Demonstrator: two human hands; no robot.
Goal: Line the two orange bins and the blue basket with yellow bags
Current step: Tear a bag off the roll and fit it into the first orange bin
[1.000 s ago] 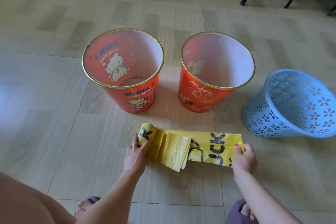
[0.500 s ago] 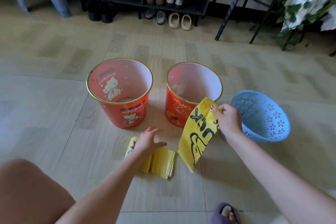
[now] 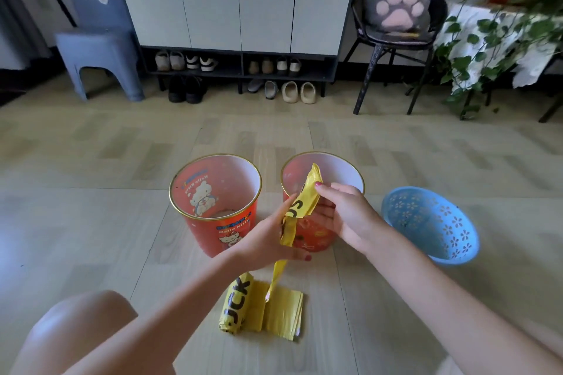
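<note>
Both hands hold one yellow bag [image 3: 300,207] in the air, just in front of the right orange bin [image 3: 316,234]. The right hand [image 3: 344,216] pinches the upper part of the bag between thumb and fingers, its thumb lying over the yellow plastic while the bag's top end pokes up in front of that bin's mouth. The left hand [image 3: 268,240] sits a little lower, its fingers curled round the bag where it narrows into a twisted strip. From the left hand the strip hangs down, and its tip reaches the roll of yellow bags [image 3: 262,309], which lies on the floor [image 3: 91,222] on the near side of the right orange bin; the roll is partly unrolled, with black letters on its rolled end and a flat folded part beside it. The right orange bin stands upright and unlined. Just to its left stands the left orange bin [image 3: 214,207], also upright and unlined, with a cartoon cat printed on it. To the right of the right orange bin lies the blue basket [image 3: 432,225], tilted on its side with its mouth turned toward the bins, no bag in it. Beyond the right orange bin, along the wall, are a shoe cabinet [image 3: 237,9] with pairs of shoes beneath, a blue stool [image 3: 97,49], a black chair [image 3: 396,24] with a paw-print cushion, and a leafy plant [image 3: 502,24].
</note>
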